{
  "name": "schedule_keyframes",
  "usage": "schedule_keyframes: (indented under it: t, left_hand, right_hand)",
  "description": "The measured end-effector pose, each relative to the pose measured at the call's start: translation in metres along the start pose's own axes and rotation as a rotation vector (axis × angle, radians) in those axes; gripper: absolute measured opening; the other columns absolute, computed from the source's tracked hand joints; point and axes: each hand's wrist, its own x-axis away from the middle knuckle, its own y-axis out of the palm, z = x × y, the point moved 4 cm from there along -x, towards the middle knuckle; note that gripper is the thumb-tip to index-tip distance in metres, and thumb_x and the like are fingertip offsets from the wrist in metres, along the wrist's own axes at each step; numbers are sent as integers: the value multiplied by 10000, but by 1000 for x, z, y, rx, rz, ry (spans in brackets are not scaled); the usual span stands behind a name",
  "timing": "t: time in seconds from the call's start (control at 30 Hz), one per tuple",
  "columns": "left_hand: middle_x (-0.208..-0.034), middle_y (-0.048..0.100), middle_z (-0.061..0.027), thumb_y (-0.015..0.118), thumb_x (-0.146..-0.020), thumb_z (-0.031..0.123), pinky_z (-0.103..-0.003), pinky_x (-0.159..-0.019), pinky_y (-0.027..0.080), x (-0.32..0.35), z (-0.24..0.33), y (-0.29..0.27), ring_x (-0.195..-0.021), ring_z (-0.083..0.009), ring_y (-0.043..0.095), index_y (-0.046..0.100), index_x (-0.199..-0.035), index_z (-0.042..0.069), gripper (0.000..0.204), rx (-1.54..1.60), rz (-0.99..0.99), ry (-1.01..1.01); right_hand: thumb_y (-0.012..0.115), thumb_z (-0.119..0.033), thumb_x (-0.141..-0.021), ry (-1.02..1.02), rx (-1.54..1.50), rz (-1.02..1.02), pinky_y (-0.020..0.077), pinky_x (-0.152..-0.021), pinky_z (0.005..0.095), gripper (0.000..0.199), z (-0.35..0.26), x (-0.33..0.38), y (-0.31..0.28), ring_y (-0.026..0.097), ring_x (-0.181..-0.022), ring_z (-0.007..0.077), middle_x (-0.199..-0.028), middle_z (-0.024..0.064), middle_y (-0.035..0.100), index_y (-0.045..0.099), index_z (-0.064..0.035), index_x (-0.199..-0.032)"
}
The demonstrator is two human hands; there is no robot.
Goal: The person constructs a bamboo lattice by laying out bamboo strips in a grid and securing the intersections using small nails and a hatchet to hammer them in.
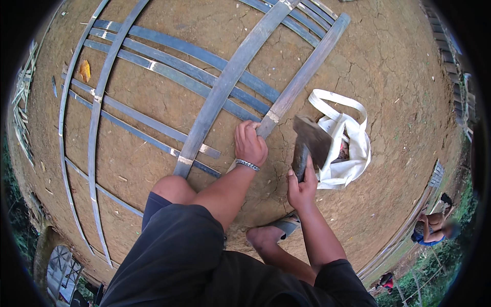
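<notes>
My left hand (250,143), with a bead bracelet at the wrist, grips the near end of a long flat bamboo strip (307,69) that runs up toward the upper right. My right hand (302,189) holds the handle of a broad dark chopping blade (311,140), raised just right of the strip's end. I am crouched on bare cracked earth, one knee at the left and a sandalled foot (279,230) below the hands.
Several long grey-blue bamboo strips (169,69) lie crossed on the dirt at the left and top. A white cloth bag (345,148) sits right of the blade. A yellow leaf (84,70) lies far left. Another person (432,227) crouches at the lower right edge.
</notes>
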Motion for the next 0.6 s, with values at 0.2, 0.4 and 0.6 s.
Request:
schedule_keyframes:
  t: [0.2,0.4,0.6]
  left_hand:
    - [-1150,573,-225,534,-807,-34,-545,-974,425,0,2,2,-1083,-442,551,564,-1135,23,334,6,13,20]
    - [-1122,557,-263,498,-808,-67,-562,-957,431,-2,4,-1,-1075,-469,548,550,-1126,-9,327,18,-6,4]
    - [-1118,556,-261,492,-811,-71,-551,-959,436,0,2,1,-1071,-465,550,547,-1136,-17,335,10,1,33]
  right_hand:
    - [682,-133,-938,69,-14,-165,503,-1035,435,549,32,14,29,649,-1210,429,-1282,309,650,517,78,-1417]
    - [638,-91,-969,92,-243,-37,511,-889,357,503,33,24,25,649,-985,293,-1113,197,644,475,86,-1410]
    - [568,-93,-1029,246,-522,-106,519,-666,278,389,33,32,49,610,-754,130,-976,75,602,445,31,-1377]
